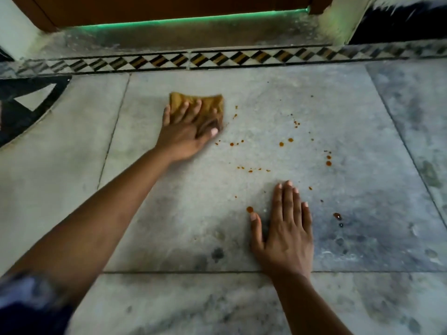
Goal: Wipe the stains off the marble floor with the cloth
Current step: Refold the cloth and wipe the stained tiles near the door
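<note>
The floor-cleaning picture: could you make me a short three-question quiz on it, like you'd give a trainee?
1. True or false: the left hand presses the cloth flat on the marble floor.
2. Multiple choice: what is the right hand doing? A) holding a second cloth B) resting flat on the floor, palm down C) lifted in the air
3. Fill in: most of the orange-brown stains lie to the ____ of the cloth, as the person sees it.

Key:
1. True.
2. B; its thumb tip sits just below one round stain.
3. Right; the drops spread to the right and towards the person, and are not yet wiped.
</note>
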